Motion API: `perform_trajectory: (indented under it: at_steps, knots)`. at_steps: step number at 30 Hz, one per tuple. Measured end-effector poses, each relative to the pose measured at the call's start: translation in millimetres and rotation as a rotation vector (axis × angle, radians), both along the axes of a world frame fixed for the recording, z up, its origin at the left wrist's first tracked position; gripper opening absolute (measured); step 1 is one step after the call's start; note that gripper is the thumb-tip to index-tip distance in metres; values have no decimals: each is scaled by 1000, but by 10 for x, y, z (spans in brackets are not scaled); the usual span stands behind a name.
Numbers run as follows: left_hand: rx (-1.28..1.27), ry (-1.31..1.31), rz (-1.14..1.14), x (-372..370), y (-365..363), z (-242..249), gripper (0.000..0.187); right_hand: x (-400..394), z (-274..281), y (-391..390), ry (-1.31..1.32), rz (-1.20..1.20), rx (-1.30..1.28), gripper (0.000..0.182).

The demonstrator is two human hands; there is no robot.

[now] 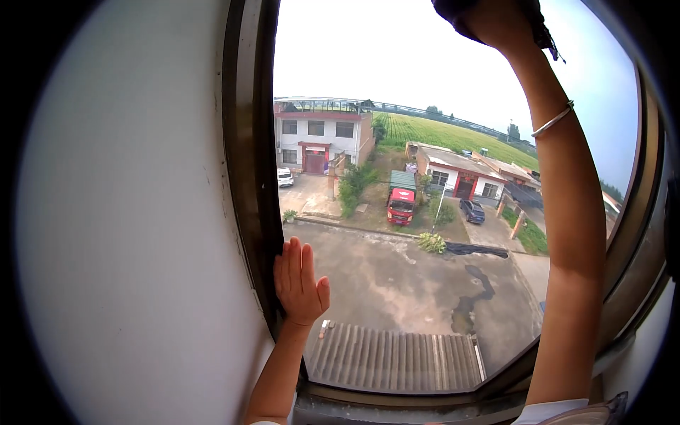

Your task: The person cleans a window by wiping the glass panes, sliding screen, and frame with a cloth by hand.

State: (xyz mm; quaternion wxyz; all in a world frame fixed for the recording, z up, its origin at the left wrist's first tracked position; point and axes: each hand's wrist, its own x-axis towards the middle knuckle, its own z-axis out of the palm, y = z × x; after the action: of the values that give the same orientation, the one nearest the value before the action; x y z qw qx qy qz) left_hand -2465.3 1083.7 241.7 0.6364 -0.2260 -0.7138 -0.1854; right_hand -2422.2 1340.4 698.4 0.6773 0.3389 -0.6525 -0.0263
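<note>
Black, soft-looking cloth (pixel 453 10) is at the person's right hand (pixel 492 23), raised to the top edge of the view, far up over the window. It shows on both sides of the hand, with a ragged end dangling on the right; the fingers are hidden, so I cannot tell how tightly they are closed on it. The right arm reaches up across the glass, with a thin, silvery round bangle (pixel 553 119) on the forearm and a white fabric sleeve (pixel 549 411) at the bottom.

The left hand (pixel 300 287) is low on the other side, well apart from the cloth and below it. It is flat and holds nothing visible, the fingers straight, close together and pointing up, the thumb a little apart. It lies at the inner edge of the dark brown, metal-looking window frame (pixel 244 142), beside a plain pale wall (pixel 127 212).

Through the window, a grey corrugated roof (pixel 397 358) lies just below, with a grey paved yard (pixel 397 276) beyond it. Farther off are a red truck with a green cover (pixel 401 200), a dark blue car (pixel 472 211) and a green field (pixel 453 134).
</note>
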Motion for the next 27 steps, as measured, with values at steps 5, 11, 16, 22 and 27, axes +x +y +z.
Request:
perform_trajectory:
  at_steps: [5, 11, 16, 22, 27]
  knots:
    - [22, -99, -72, 72, -17, -3, 56, -442, -432, -944, 454, -399, 42, 48]
    - [61, -173, -193, 295, -73, -53, 54, -421, -324, -1180, 387, -271, -63, 45]
    - [39, -242, -259, 410, -136, -123, 51, -397, -208, -1352, 145, -111, -172, 43]
    - [132, -315, -427, 708, -225, -374, 49, -788, 155, -1650, 341, 10, 20, 40]
    - [162, -518, -525, 1141, -441, -833, 42, -964, 476, -2152, 376, -55, -8, 41]
